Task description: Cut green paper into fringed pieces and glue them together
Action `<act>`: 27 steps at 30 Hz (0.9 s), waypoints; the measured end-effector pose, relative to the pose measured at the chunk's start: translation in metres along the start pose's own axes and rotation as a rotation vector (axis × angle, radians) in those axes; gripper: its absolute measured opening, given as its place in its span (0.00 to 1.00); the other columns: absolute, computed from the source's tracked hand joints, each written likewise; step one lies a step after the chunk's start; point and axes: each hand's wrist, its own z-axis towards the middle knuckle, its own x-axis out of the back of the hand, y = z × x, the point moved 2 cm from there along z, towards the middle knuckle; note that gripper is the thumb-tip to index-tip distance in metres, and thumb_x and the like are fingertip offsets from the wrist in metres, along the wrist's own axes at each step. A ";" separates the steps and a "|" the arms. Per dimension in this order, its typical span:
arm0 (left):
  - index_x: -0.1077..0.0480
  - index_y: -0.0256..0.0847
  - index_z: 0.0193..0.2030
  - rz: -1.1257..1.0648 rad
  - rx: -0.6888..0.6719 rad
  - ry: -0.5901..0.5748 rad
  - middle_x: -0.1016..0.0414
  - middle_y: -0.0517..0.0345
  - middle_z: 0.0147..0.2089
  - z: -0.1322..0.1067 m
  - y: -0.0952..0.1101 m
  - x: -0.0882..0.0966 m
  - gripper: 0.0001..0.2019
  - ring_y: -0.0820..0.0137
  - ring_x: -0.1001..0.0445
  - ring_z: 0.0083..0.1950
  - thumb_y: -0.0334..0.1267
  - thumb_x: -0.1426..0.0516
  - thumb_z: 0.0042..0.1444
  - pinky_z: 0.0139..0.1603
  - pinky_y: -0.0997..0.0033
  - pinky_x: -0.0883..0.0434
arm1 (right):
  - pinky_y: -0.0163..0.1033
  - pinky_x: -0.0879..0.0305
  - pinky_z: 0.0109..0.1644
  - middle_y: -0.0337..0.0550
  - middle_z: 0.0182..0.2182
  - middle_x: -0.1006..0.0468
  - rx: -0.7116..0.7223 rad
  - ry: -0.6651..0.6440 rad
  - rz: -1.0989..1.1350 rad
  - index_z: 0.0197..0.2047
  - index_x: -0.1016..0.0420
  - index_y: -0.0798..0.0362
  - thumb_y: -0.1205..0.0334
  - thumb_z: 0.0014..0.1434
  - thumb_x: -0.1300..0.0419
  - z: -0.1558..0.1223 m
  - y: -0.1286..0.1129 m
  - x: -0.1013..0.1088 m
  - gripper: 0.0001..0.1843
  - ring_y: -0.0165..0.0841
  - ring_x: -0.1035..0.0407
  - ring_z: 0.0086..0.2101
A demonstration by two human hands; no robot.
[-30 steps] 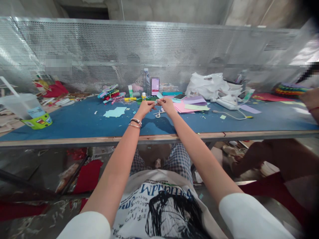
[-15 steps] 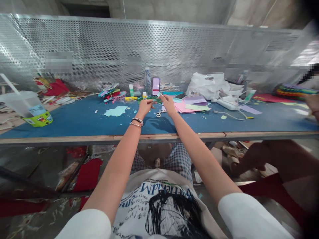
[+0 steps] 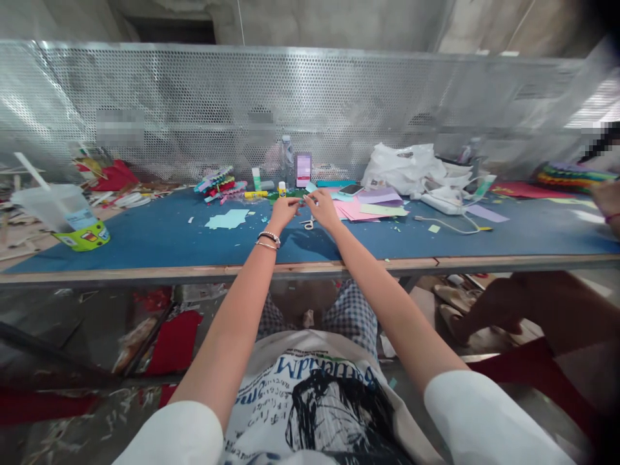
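Observation:
Over the blue tabletop [image 3: 227, 248], my left hand [image 3: 285, 213] and my right hand [image 3: 321, 206] are close together with fingertips nearly meeting. My left fingers are closed in a pinch; what lies in them is too small to make out. A small light-blue piece of paper [image 3: 310, 186] shows at my right fingertips, which are bent together on it. White-handled scissors [image 3: 307, 224] lie just below and between the hands. Behind them stand a yellow glue stick [image 3: 282, 189] and a phone [image 3: 303, 170] with its screen lit.
Pink paper sheets [image 3: 356, 210] and another phone [image 3: 351, 190] lie to the right, near a white plastic bag [image 3: 400, 169] and a power strip [image 3: 443, 203]. Light-blue paper [image 3: 227, 219] lies left, a plastic cup [image 3: 70, 213] farther left. Another person's hand [image 3: 608, 197] shows at far right.
My hands have drawn closer together, the right fingers coming down slightly toward the left. The light-blue piece stays near my right fingertips. The view has shifted a little.

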 end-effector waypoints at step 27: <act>0.27 0.39 0.45 -0.337 0.141 -0.060 0.23 0.52 0.46 -0.004 0.001 -0.001 0.15 0.73 0.24 0.37 0.42 0.43 0.51 0.28 0.81 0.35 | 0.46 0.39 0.51 0.46 0.36 0.32 0.082 0.035 -0.002 0.35 0.26 0.53 0.71 0.52 0.47 0.000 0.008 -0.001 0.11 0.36 0.36 0.42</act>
